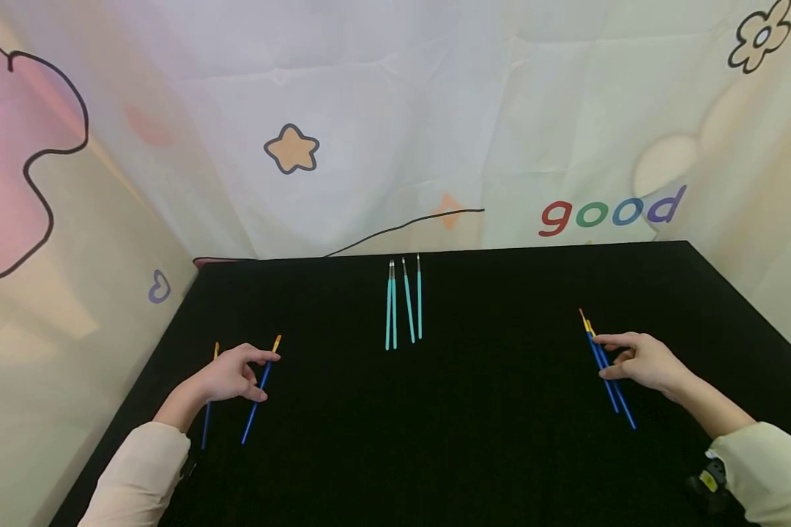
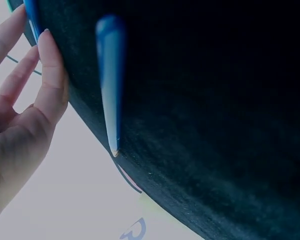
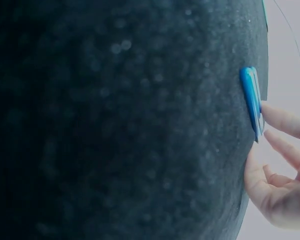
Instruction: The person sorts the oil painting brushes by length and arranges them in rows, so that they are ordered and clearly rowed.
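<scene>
My left hand (image 1: pixel 234 372) holds a blue paintbrush (image 1: pixel 252 414) with a yellow ferrule, thumb and index finger set apart along it. A second blue paintbrush (image 1: pixel 207 424) lies partly hidden under that wrist; its handle looms large in the left wrist view. On the far side, my right hand (image 1: pixel 642 360) has thumb and index finger at a pair of blue paintbrushes, gripping the nearer blue paintbrush (image 1: pixel 622 404). Close beside it is the other blue paintbrush (image 1: pixel 610 394). Both handles appear in the right wrist view, where the fingers (image 3: pixel 285 120) touch their side.
Several teal paintbrushes (image 1: pixel 407 311) lie at the back middle of the black tabletop (image 1: pixel 395 454), silver ferrules toward the wall. A light printed curtain (image 1: pixel 395 132) hangs behind and along both sides.
</scene>
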{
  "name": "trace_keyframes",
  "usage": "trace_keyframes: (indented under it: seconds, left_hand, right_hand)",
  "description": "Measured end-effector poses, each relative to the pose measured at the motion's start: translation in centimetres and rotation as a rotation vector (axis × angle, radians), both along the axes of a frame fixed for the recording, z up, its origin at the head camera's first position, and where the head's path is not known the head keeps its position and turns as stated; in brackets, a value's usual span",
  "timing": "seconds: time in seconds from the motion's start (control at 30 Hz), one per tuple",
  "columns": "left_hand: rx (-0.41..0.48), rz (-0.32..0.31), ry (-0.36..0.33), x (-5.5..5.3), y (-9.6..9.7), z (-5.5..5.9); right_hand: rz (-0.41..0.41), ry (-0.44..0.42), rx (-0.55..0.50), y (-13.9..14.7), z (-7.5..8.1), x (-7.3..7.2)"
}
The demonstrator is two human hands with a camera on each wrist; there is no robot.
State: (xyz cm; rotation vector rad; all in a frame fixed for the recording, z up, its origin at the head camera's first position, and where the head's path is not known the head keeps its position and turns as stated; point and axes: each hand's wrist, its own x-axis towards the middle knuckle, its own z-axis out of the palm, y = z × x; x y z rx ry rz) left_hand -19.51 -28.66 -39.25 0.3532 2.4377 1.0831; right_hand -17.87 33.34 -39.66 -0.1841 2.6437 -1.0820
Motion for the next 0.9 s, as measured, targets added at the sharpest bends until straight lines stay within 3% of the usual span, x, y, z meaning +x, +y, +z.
trace_keyframes:
  seconds: [0.47,0.7,0.9]
  left_hand:
    - [-0.026,0.002,0.045,0.05,0.09,-0.16]
    - [0.007,-0.032,0.053,0.03,-0.32,-0.12]
    - [0.070,-0.043,0.025,0.13,-0.11,0.09]
  right_hand:
    - [-0.001,-0.024,-0.026,0.31,-0.21,-0.02]
    - [0.008,-0.031,-0.031,0.39,-0.20,-0.12]
    - [0.013,-0.077,-0.113,0.70,-0.05,-0.27]
